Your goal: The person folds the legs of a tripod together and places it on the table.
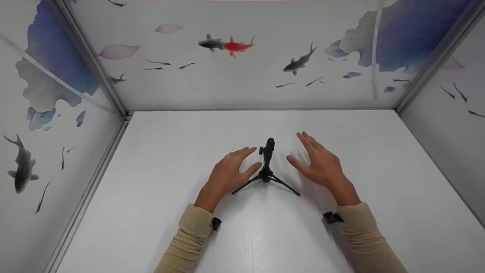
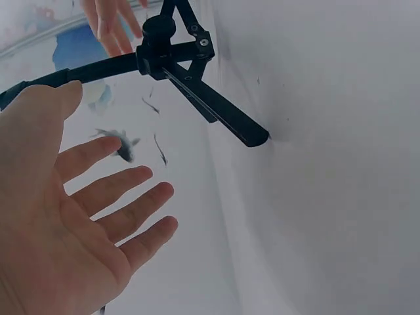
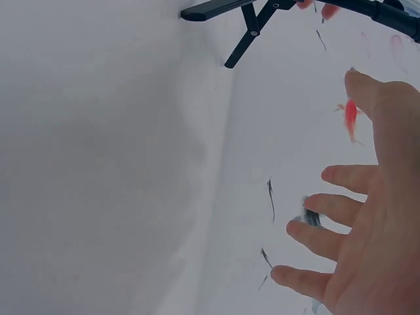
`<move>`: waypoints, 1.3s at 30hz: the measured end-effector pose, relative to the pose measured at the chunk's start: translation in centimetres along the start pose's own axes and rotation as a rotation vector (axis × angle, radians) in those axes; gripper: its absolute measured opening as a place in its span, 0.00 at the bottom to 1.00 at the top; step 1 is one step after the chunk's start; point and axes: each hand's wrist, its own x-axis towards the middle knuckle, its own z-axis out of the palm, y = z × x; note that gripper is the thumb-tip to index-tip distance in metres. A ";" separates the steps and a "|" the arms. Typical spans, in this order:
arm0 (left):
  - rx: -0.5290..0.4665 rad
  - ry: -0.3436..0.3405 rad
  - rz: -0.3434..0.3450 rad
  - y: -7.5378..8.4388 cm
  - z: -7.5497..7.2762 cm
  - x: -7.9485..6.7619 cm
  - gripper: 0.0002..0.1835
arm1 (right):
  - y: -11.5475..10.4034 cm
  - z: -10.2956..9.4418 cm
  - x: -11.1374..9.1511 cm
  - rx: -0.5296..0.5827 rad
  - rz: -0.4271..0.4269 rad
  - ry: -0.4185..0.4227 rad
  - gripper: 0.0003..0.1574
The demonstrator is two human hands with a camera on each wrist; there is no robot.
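One tripod (image 1: pixel 268 155) on a white table (image 1: pixel 246 239), right? Start with the head cam.

Yep, black one, standing upright with its legs (image 1: pixel 287 186) splayed, between my left hand (image 1: pixel 229 171) and my right hand (image 1: pixel 323 163). Fingers are wide on both, thumbs well away from the rest. Left is just beside the tripod, thumb tip right by it, but I honestly can't tell if it's touching. Right sits further off, clearly apart. Tan sleeves (image 1: pixel 367 227), a black gadget (image 1: pixel 333 217) at my right wrist, back wall (image 1: pixel 235 85) printed with fish (image 1: pixel 238 46), if you care about decor.

Ok, left wrist cam?

Palm in view, four fingers fanned out loosely with gaps, thumb overlapping the tripod's post (image 2: pixel 108 67). Can't tell if that's contact here either. Some of my right fingers show beyond it, up top.

And right wrist?

Same deal, fingers spread wide, thumb up towards the tripod but apart from it. Tripod's only partly showing, cut off by the top edge. A couple of my left fingertips peek in up there too.
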 end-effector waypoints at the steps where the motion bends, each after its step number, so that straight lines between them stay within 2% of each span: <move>1: -0.004 -0.002 0.002 0.0 0.1 0.0 0.33 | -0.1 0.0 -0.1 0.007 -0.001 0.008 0.54; 8: -0.057 -0.021 0.021 0.1 0.4 0.2 0.28 | -1.2 -0.3 -0.2 0.043 -0.035 0.091 0.48; 15: -0.110 -0.046 0.069 0.3 0.9 0.4 0.19 | -1.8 0.0 -0.3 0.083 -0.150 0.197 0.40; 27: -0.119 -0.076 0.099 0.6 1.5 0.5 0.09 | -2.8 0.2 -0.4 0.114 -0.262 0.240 0.33; 39: -0.156 -0.091 0.091 0.6 1.9 0.5 0.07 | -3.6 0.4 -0.5 0.190 -0.351 0.253 0.28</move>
